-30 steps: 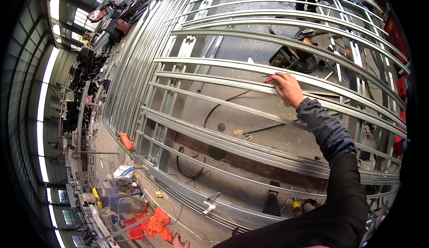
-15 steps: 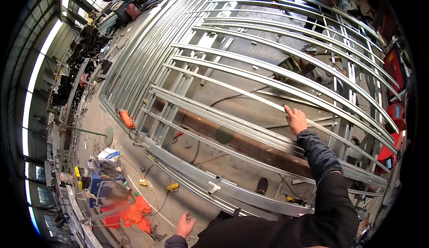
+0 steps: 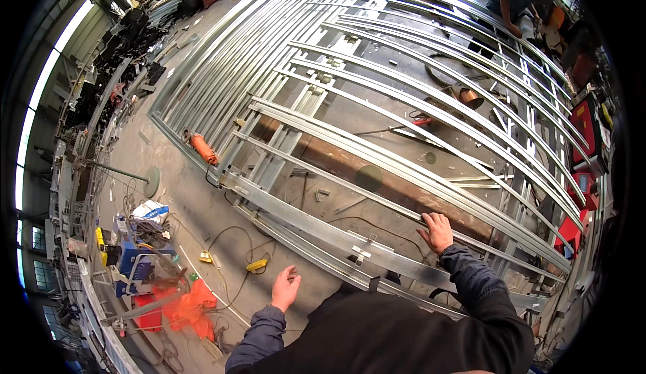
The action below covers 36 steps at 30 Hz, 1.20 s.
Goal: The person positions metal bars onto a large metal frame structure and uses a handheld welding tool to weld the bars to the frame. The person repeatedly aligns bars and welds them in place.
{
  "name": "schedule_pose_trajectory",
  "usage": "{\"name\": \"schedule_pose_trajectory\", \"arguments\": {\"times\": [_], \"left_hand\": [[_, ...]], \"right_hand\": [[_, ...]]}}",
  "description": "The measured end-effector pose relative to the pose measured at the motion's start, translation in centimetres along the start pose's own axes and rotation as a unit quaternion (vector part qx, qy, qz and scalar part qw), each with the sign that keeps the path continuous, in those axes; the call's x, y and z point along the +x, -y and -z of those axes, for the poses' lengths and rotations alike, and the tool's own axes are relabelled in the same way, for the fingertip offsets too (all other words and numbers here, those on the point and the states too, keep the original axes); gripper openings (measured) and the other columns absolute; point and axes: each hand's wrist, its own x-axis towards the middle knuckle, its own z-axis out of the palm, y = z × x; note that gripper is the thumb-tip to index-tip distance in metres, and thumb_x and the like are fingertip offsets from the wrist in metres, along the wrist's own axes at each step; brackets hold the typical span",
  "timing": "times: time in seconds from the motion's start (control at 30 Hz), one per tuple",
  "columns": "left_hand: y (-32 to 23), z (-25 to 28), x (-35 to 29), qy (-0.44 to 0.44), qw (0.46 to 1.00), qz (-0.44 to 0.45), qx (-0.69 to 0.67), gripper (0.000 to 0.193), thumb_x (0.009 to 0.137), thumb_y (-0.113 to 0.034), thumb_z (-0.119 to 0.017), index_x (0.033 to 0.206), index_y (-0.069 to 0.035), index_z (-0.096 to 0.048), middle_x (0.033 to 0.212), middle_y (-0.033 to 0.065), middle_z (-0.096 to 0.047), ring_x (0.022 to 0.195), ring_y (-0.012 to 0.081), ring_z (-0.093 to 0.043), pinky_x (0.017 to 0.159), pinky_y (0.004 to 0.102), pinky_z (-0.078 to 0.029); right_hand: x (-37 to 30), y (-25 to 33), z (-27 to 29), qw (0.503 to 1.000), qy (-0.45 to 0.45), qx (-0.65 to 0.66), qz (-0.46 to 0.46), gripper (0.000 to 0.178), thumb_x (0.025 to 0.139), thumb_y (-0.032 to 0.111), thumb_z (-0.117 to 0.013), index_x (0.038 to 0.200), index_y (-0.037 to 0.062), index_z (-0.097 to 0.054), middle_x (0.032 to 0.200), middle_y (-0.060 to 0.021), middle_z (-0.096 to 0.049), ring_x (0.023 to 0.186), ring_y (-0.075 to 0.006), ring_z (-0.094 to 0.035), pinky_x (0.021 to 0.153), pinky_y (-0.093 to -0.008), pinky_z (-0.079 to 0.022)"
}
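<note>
Reaching forward over a metal frame, my right hand (image 3: 439, 232) lies at a thin silvery metal bar (image 3: 330, 177), fingers stretched and slightly bent over it. Whether it presses on the bar or hovers just above is hard to see. Just beyond run a pair of thicker metal rails (image 3: 377, 156), side by side. My left hand (image 3: 286, 288) hangs in front of me, fingers loosely apart with nothing in them, short of the wide metal beam (image 3: 316, 227) along the frame's near side.
Long metal bars (image 3: 431, 90) span the frame. A co-worker (image 3: 509, 4) stands at the far right. On the left are an orange angle grinder (image 3: 200, 148), a round-based stand (image 3: 152, 182), yellow boxes on cables (image 3: 257, 265), orange cloth (image 3: 192, 310) and red machines (image 3: 591, 128) far right.
My right hand has come nearer, from a farther bar to the thin bar closer to me. My left hand has risen a little. The view has shifted.
</note>
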Motion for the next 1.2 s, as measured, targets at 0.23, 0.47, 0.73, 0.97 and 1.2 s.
{"name": "schedule_pose_trajectory", "arguments": {"times": [0.23,0.47,0.73,0.97,1.2], "left_hand": [[-3.8,2.3,4.4,-0.008,0.994,-0.089,-0.055,0.044,0.101,-0.011,-0.074,0.142,0.001,-0.065,0.130,0.0153,-0.074,0.110,0.0195,-0.075,0.095,0.0343,-0.060],[-16.2,1.0,10.7,-0.086,0.895,-0.397,0.186,0.064,0.091,-0.021,-0.082,0.151,-0.012,-0.061,0.151,0.0130,-0.061,0.143,0.0395,-0.053,0.125,0.0506,-0.041],[-23.0,1.0,15.7,-0.077,0.768,-0.537,0.340,0.060,0.088,-0.037,-0.085,0.144,-0.023,-0.066,0.137,0.0050,-0.064,0.137,0.0282,-0.057,0.129,0.0561,-0.030],[-20.6,-2.2,12.0,0.001,0.768,-0.562,0.308,0.031,0.088,-0.041,-0.083,0.110,-0.021,-0.072,0.096,-0.0011,-0.062,0.098,0.0222,-0.062,0.099,0.0421,-0.045],[-16.4,-6.1,10.4,0.035,0.817,-0.513,0.263,0.028,0.091,-0.038,-0.082,0.110,-0.018,-0.076,0.100,0.0005,-0.065,0.102,0.0250,-0.063,0.095,0.0423,-0.044]], "right_hand": [[-2.4,-3.3,-1.3,0.993,0.028,0.022,-0.109,0.043,0.096,0.026,-0.076,0.137,0.0140,-0.069,0.104,-0.0158,-0.065,0.103,-0.0400,-0.065,0.088,-0.0489,-0.054],[-3.0,-1.7,5.9,0.976,0.151,0.140,-0.077,0.048,0.107,0.034,-0.067,0.149,0.0112,-0.064,0.120,-0.0246,-0.076,0.110,-0.0444,-0.072,0.093,-0.0490,-0.058],[-9.4,2.1,17.5,0.958,0.201,0.164,-0.126,0.035,0.103,0.033,-0.069,0.128,0.0083,-0.076,0.093,-0.0245,-0.074,0.089,-0.0453,-0.073,0.077,-0.0486,-0.057],[-18.2,-0.8,17.2,0.967,0.185,0.092,-0.150,0.025,0.103,0.029,-0.070,0.109,0.0051,-0.072,0.091,-0.0241,-0.071,0.091,-0.0478,-0.069,0.076,-0.0534,-0.054],[-21.1,-1.2,15.6,0.975,0.128,0.075,-0.163,0.023,0.101,0.027,-0.074,0.104,0.0036,-0.074,0.096,-0.0154,-0.067,0.091,-0.0418,-0.069,0.078,-0.0490,-0.055]]}}
